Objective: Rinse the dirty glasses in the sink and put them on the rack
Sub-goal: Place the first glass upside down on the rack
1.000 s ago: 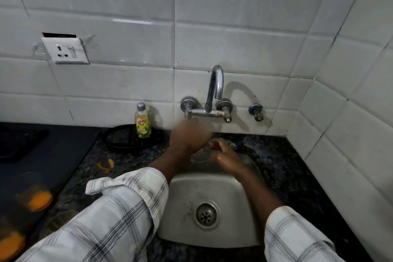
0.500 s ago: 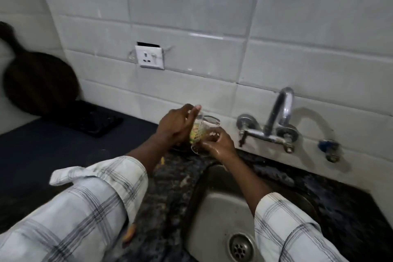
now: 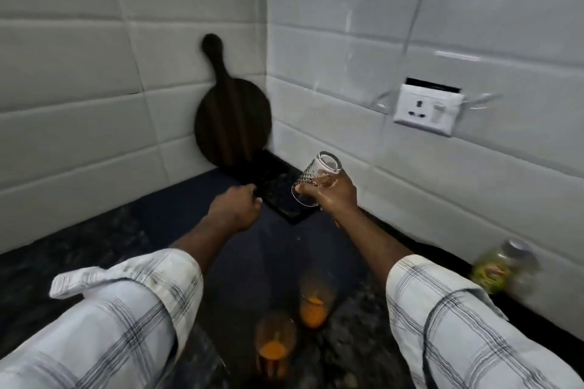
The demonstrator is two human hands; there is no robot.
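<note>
Right hand fingers curled round clear glass. Glass sits at hand's 11 o'clock, tilted, base up (mouth low, toward 8 o'clock). Black rack just beyond, at 9 o'clock. Left hand curled at rack's corner; whether it grips the rack, cannot tell. Orange-stained glasses on bench, 6 o'clock.
</note>
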